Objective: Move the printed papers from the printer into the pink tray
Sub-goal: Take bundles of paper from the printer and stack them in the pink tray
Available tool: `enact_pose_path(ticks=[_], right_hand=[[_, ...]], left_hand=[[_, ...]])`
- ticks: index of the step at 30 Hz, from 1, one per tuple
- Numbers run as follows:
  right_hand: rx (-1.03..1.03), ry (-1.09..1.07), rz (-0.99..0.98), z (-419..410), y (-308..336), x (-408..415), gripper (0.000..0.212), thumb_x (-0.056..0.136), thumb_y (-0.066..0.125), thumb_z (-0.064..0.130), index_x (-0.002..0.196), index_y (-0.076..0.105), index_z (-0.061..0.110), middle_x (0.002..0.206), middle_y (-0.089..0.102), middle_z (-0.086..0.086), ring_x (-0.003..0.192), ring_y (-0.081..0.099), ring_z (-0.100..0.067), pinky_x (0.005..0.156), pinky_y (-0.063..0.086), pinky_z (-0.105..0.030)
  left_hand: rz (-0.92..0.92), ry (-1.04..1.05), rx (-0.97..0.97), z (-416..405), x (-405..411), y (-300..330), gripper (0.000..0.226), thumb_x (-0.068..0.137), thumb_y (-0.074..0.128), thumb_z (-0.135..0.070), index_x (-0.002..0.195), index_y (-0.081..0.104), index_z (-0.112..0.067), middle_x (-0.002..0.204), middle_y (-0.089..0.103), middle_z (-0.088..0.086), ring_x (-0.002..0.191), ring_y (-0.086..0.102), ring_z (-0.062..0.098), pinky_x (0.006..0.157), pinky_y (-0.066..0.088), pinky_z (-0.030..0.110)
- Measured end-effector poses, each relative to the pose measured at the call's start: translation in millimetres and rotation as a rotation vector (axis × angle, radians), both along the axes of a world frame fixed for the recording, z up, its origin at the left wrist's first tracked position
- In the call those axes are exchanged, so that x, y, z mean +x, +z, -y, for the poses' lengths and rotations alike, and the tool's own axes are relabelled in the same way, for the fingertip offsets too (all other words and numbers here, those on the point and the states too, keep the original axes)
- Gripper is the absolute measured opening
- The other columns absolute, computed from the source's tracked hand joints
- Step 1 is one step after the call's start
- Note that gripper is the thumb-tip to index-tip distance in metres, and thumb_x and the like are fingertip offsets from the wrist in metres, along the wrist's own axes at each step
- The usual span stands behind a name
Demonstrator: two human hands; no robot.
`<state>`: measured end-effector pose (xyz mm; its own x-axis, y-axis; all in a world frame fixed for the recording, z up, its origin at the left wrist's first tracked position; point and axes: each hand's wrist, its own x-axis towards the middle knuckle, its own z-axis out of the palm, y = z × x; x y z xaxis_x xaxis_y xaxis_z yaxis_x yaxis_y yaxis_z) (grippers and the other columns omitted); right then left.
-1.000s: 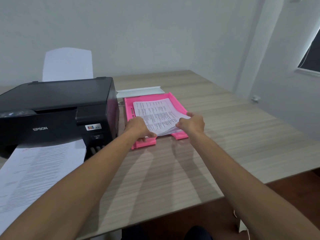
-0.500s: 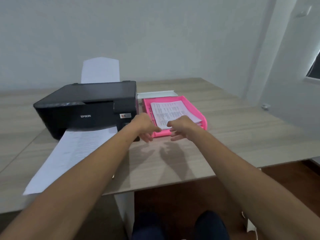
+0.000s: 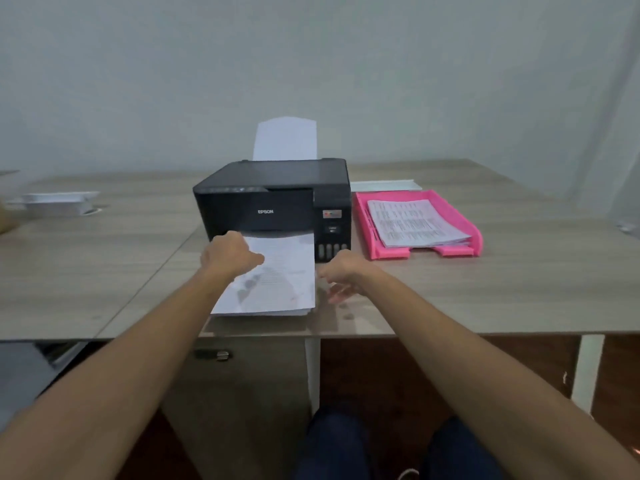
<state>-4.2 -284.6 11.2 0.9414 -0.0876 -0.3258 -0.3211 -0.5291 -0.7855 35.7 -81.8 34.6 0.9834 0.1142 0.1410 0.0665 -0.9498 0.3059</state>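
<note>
On the light wood-grain table, a black Epson inkjet printer stands at centre, with blank white sheets rising upright from its rear feed. A stack of printed white papers lies from the printer's output slot toward the near table edge. The left hand rests on the far left part of this stack, fingers curled down onto the top sheet; whether it actually grips the sheets cannot be told. The right hand sits just beside the stack's right edge, fingers loosely spread and holding nothing, blurred. To the right of the printer, just beside it, stands the pink plastic tray, containing a second pile of printed pages lying flat inside it. A white strip-shaped object lies on the table beyond the tray. At far left a white object rests on the table, too blurred to identify.
</note>
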Motion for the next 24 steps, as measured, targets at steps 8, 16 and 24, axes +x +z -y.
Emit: enact_pose_path(ticks=[8,16,24], right_hand=[[-0.082,-0.031,0.085,-31,-8,-4,0.011,0.091,0.057,0.014,0.088,0.061,0.003,0.096,0.071,-0.016,0.079,0.074,-0.027,0.062,0.06,-0.032],[0.016,-0.069,0.069,-39,-2,-13,0.015,0.092,0.053,0.01,0.078,0.048,0.007,0.09,0.062,-0.013,0.083,0.068,-0.03,0.048,0.048,-0.028],[0.033,-0.084,0.095,-34,-1,-6,0.015,0.091,0.056,0.014,0.101,0.058,0.003,0.085,0.062,-0.007,0.071,0.066,-0.021,0.052,0.053,-0.03]], left_hand=[[-0.098,0.177,-0.039,-65,-8,-29,0.056,0.082,0.065,-0.053,0.115,0.062,-0.008,0.11,0.065,0.012,0.097,0.06,0.031,0.077,0.05,0.034],[-0.168,0.171,-0.322,-72,-6,-41,0.042,0.074,0.075,-0.041,0.088,0.05,-0.01,0.092,0.054,0.007,0.086,0.054,0.029,0.074,0.054,0.035],[-0.104,0.176,-0.279,-66,-3,-36,0.039,0.081,0.071,-0.038,0.066,0.044,-0.014,0.07,0.049,0.002,0.073,0.053,0.024,0.054,0.037,0.03]])
